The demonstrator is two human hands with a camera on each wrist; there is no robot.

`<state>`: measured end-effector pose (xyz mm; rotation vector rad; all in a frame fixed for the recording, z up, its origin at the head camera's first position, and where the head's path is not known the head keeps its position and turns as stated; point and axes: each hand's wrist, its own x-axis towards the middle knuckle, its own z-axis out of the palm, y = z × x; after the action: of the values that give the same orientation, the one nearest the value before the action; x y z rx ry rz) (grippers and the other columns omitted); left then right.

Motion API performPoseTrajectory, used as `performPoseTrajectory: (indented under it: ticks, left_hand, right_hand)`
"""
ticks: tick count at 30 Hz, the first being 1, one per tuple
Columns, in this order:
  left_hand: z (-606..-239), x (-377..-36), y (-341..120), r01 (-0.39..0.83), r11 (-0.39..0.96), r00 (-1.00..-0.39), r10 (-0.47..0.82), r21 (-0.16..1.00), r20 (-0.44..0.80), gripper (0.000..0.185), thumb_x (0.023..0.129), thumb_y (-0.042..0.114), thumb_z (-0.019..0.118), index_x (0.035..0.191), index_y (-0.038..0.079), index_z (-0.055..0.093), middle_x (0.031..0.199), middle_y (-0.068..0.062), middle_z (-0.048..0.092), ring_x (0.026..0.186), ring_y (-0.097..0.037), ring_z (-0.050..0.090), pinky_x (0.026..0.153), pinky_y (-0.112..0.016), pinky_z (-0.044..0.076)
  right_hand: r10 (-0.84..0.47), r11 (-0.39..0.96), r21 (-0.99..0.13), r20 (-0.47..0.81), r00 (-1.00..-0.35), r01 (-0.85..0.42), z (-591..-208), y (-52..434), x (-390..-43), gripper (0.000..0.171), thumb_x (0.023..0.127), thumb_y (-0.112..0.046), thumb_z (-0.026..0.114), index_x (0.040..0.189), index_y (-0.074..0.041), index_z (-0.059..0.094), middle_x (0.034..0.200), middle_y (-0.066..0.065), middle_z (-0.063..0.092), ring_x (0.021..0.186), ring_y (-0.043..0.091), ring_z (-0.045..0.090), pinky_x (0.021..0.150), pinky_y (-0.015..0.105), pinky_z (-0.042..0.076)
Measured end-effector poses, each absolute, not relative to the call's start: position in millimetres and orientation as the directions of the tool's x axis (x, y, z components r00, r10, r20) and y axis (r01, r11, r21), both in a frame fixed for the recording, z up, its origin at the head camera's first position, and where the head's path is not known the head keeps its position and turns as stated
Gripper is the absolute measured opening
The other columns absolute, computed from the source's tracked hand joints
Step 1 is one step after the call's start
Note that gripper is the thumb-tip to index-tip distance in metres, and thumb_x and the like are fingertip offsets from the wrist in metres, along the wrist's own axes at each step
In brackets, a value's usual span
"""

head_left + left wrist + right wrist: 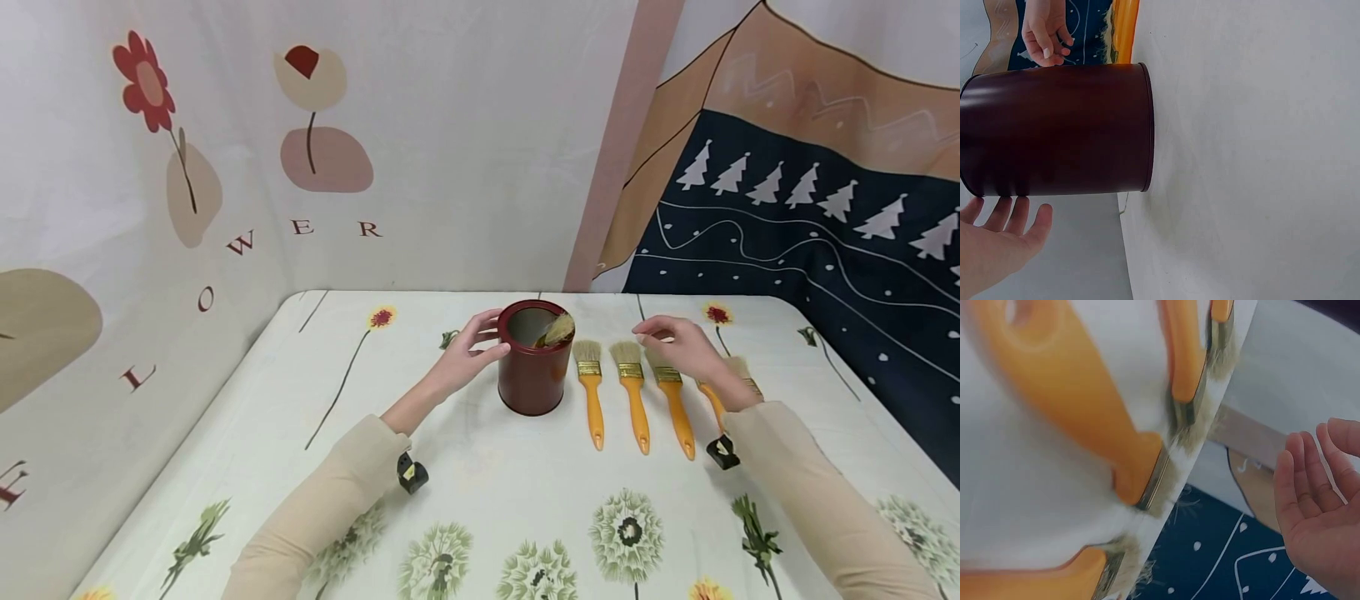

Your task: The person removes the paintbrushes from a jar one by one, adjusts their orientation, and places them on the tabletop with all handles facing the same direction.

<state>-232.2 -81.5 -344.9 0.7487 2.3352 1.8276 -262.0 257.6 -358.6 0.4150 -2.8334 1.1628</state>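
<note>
A dark red paint can (531, 382) stands upright on the table, open at the top. The bristles of a paintbrush (559, 328) stick out over its right rim. My left hand (467, 354) touches the can's left side with its fingertips, thumb toward the front; in the left wrist view the fingers (1017, 215) are spread and only lightly bent against the wall. To the right of the can, several orange-handled paintbrushes (592, 408) lie in a row, bristles away from me. Over the bristle ends of this row hovers my right hand (684, 346), fingers loosely bent and holding nothing.
A white cloth with printed flowers covers the table (457, 467). Behind it hangs a pale printed curtain (465, 150), with a dark blue tree-patterned cloth (750, 233) at the right. My right forearm (810, 492) partly covers the rightmost brushes.
</note>
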Motion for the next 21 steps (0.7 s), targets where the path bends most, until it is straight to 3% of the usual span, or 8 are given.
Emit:
performPoseTrajectory:
  ticks: [11, 21]
  left_hand:
    - [-344.9, -232.7, -81.3, 0.328, 0.167, -0.874, 0.426, 0.930, 0.231, 0.054, 0.088, 0.012, 0.055, 0.135, 0.004, 0.029, 0.130, -0.016, 0.037, 0.117, -0.029, 0.037, 0.091, -0.042, 0.036]
    - [-344.7, -232.5, -81.1, 0.330, 0.169, -0.874, 0.427, 0.929, 0.233, 0.055, 0.088, 0.013, 0.055, 0.135, 0.004, 0.029, 0.130, -0.016, 0.037, 0.117, -0.028, 0.037, 0.091, -0.042, 0.036]
  right_hand:
    - [-0.296, 0.656, -0.684, 0.156, -0.942, -0.319, -353.9, 238.9, -256.7, 0.019, 0.089, -0.007, 0.052, 0.105, 0.001, 0.059, 0.101, 0.017, 0.058, 0.088, 0.027, 0.053, 0.076, 0.039, 0.046]
    - [-0.331, 0.629, -0.692, 0.174, -0.928, -0.354, -352.2, 224.3, -251.6, 0.018, 0.088, -0.010, 0.054, 0.102, -0.001, 0.060, 0.097, 0.014, 0.058, 0.085, 0.024, 0.054, 0.071, 0.033, 0.047]
